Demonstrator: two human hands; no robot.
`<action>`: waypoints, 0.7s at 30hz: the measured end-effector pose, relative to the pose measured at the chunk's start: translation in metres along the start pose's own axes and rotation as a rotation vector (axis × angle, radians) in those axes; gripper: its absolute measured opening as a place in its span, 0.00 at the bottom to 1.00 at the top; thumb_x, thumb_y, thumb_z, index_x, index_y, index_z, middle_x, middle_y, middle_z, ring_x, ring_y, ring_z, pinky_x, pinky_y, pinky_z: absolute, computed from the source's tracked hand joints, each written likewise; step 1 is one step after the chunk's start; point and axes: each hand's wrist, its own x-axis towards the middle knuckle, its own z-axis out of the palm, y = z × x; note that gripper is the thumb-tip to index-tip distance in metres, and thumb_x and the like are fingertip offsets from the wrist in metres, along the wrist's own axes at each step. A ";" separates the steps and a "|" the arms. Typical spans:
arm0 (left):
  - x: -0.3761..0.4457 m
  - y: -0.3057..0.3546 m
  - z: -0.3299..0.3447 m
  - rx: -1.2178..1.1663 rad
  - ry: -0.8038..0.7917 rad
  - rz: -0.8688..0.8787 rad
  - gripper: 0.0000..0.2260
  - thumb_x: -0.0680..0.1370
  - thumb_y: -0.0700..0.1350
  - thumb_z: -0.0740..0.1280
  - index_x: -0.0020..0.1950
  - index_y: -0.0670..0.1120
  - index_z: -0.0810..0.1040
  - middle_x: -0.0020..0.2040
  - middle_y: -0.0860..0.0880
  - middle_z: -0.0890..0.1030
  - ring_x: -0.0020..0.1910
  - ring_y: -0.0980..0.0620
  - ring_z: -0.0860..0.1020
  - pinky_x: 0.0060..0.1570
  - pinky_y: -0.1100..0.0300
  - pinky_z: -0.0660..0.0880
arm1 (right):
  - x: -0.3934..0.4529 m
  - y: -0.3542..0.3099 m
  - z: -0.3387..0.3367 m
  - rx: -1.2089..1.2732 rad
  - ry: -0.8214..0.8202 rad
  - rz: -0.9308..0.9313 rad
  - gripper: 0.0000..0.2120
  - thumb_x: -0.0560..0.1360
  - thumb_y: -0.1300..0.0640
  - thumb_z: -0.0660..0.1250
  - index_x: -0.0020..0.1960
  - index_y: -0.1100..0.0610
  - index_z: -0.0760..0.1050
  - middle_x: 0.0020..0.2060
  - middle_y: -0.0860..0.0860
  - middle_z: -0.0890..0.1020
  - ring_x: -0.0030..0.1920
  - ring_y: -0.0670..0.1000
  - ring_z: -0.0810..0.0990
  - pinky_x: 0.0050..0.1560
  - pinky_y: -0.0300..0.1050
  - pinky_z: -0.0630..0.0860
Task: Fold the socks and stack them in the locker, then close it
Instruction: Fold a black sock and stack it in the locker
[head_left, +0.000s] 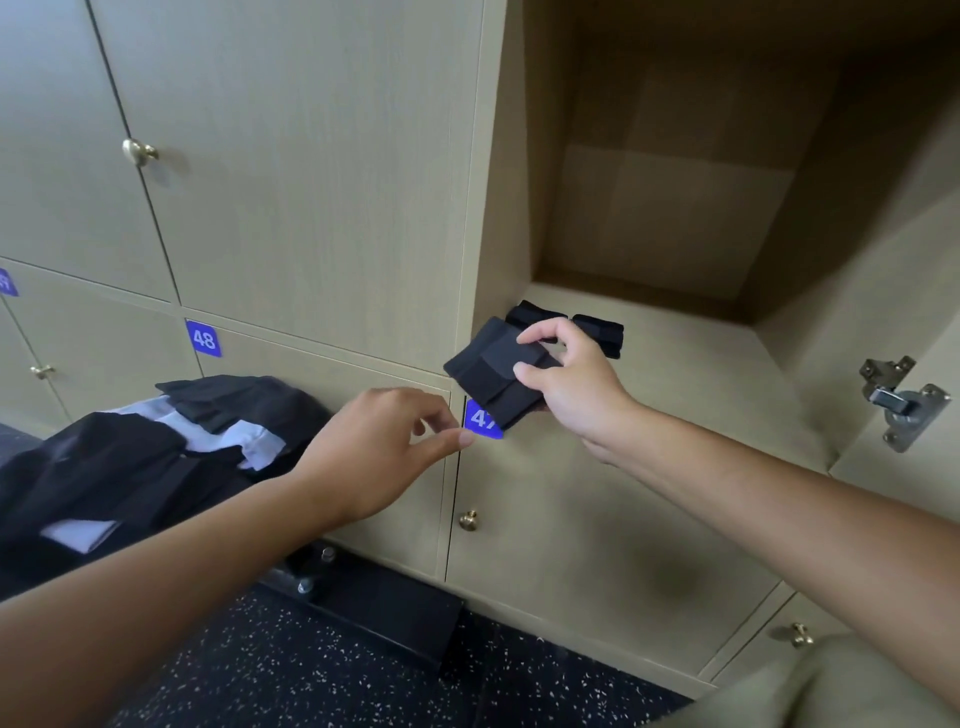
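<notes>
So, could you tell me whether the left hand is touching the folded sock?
Apart: the head view shows locker front between the left hand and the folded sock.

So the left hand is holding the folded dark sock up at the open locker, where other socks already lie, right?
Not quite: the head view shows the right hand holding the folded dark sock. The left hand holds nothing. The open locker with other socks inside is correct.
</notes>
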 end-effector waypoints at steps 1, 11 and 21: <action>-0.001 -0.001 0.000 0.026 -0.026 0.001 0.14 0.79 0.63 0.65 0.45 0.56 0.82 0.41 0.65 0.78 0.44 0.67 0.76 0.46 0.60 0.72 | 0.003 0.002 -0.006 -0.022 0.030 -0.030 0.16 0.76 0.64 0.69 0.56 0.45 0.75 0.53 0.48 0.81 0.54 0.56 0.82 0.56 0.58 0.81; -0.003 -0.009 0.004 0.101 -0.166 -0.027 0.15 0.77 0.64 0.65 0.57 0.58 0.80 0.45 0.64 0.80 0.46 0.61 0.80 0.54 0.53 0.79 | 0.044 0.031 -0.075 -0.212 0.289 0.158 0.09 0.80 0.51 0.69 0.57 0.53 0.76 0.56 0.51 0.80 0.58 0.55 0.78 0.50 0.47 0.77; -0.007 -0.012 0.008 0.124 -0.218 -0.051 0.11 0.79 0.61 0.67 0.57 0.58 0.79 0.47 0.61 0.81 0.47 0.60 0.80 0.54 0.55 0.78 | 0.053 0.057 -0.094 -0.931 0.260 0.044 0.19 0.76 0.44 0.72 0.62 0.52 0.78 0.59 0.52 0.82 0.62 0.57 0.76 0.61 0.50 0.72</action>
